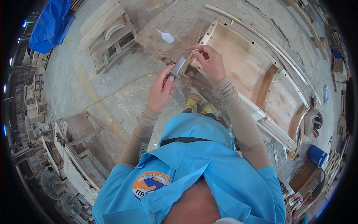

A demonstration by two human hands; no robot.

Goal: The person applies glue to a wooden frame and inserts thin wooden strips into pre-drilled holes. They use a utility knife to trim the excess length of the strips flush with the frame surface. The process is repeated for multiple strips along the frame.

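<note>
My left hand (160, 89) is closed around the dark handle of a short tool with a pale, flat blade (179, 65), much like a putty knife. Its blade points up and to the right, close to the corner of a large wooden frame (238, 56) with light plywood panels. My right hand (210, 63) is over that corner, thumb and fingers drawn together in a pinch. Whatever sits between those fingertips, if anything, is too small to make out. A white squeeze bottle (167, 37) with a thin nozzle lies on a brown board (149, 35) beyond my hands.
Stacked curved wooden parts (108, 33) stand at the far left, near a blue tarp (50, 26). A thin hose (123, 86) crosses the concrete floor. Lower left are wooden frames (80, 127) and fans (52, 184). At right sit a blue bucket (317, 155) and a cardboard box (306, 178).
</note>
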